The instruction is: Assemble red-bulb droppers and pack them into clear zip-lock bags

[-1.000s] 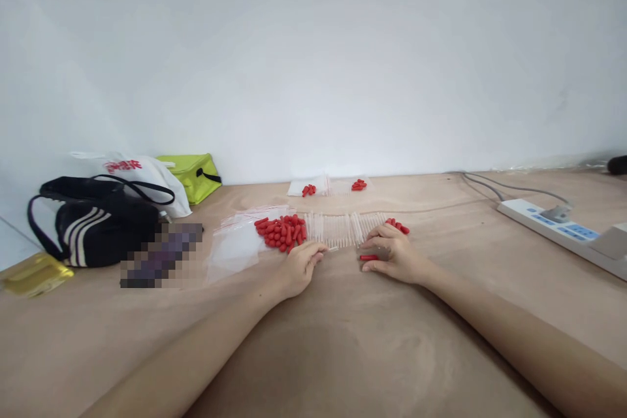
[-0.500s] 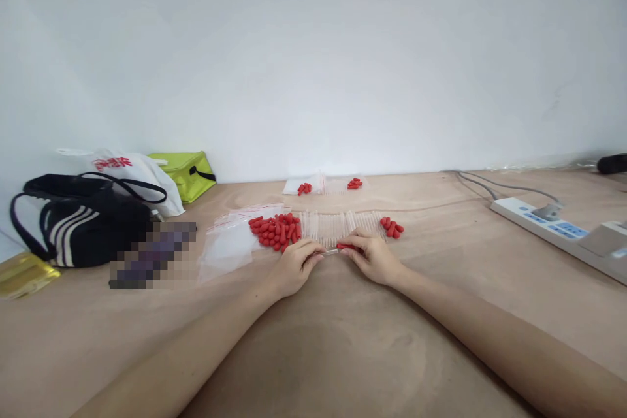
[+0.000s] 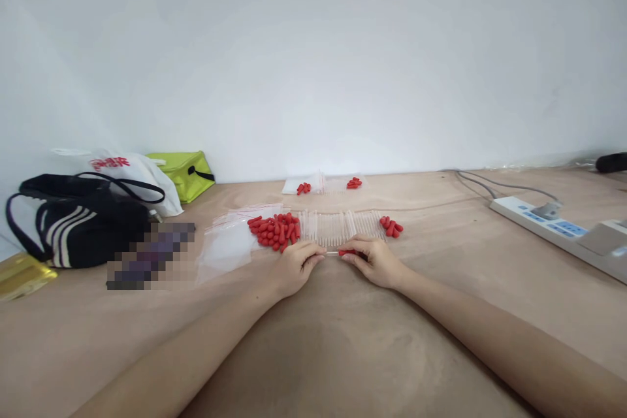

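Note:
My left hand (image 3: 295, 269) pinches the left part of a thin clear dropper tube (image 3: 332, 253). At the tube's right end is a red rubber bulb (image 3: 346, 252), gripped between the thumb and fingers of my right hand (image 3: 376, 262). Whether the tube sits inside the bulb is too small to tell. Just beyond both hands lies a row of clear dropper tubes (image 3: 331, 228), side by side. A large heap of red rubber bulbs (image 3: 274, 233) touches the row's left end, and a smaller group of bulbs (image 3: 390, 227) lies at its right end.
Clear zip bags (image 3: 223, 251) lie left of the heap. Farther back are two small bags (image 3: 316, 184) with red bulbs. A black bag (image 3: 93, 222), white plastic bag (image 3: 159, 183) and green bag (image 3: 189, 176) stand left. At right lies a power strip (image 3: 536, 221) with cables.
My right hand has shifted slightly right and toward me with the red bulb, which now lines up with the tube. My left hand has hardly moved.

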Demonstrator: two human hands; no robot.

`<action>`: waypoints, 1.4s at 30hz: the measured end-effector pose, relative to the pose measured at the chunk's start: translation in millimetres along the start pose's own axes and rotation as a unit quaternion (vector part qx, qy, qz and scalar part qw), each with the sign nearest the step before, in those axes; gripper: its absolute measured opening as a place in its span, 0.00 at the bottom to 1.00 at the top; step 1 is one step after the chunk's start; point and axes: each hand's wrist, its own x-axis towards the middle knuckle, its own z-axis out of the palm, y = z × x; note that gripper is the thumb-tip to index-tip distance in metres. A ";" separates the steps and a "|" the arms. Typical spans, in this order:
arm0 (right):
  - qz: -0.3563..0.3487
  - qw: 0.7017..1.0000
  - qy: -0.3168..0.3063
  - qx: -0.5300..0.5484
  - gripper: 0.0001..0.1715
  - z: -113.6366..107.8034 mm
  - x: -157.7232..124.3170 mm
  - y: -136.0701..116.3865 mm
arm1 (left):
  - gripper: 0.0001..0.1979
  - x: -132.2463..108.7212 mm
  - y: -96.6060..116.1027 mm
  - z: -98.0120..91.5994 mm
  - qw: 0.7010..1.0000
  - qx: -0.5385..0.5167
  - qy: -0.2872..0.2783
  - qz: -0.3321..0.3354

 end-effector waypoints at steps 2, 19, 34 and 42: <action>-0.001 1.000 -0.005 -0.013 0.10 0.2 0.5 1.4 | 0.08 0.8 -2.1 2.2 1.000 -0.004 0.012 0.018; -0.051 0.998 0.025 -0.019 0.11 0.6 1.0 1.7 | 0.09 2.3 -6.1 11.5 0.998 0.002 0.022 0.053; -0.067 0.995 0.011 -0.076 0.11 2.8 -0.4 8.5 | 0.10 1.4 3.1 10.9 0.996 0.060 0.034 0.063; -0.031 0.991 0.028 -0.129 0.07 -3.3 1.0 4.5 | 0.08 0.6 -0.3 7.3 0.995 0.056 0.080 0.036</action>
